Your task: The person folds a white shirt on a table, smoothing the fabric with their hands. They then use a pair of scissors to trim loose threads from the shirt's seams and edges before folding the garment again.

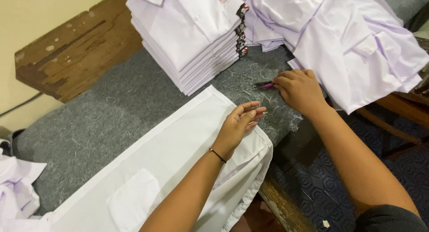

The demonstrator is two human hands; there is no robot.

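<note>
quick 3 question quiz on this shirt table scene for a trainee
1. True or false: the left hand rests flat on the white shirt.
2. What does the right hand touch? A) pink tool B) stack of folded shirts C) wooden bench
3. What covers the tabletop?

Key:
1. True
2. A, the small pink tool
3. Grey felt strewn with thread bits; the stack of folded shirts sits on it.

My worn wooden table (pixel 76 53) carries a grey felt pad (pixel 111 116); on it lie a flat white shirt (pixel 170 169), a stack of folded white shirts (pixel 192 31) at the far edge, and a small pink-handled tool (pixel 263 85).
</note>
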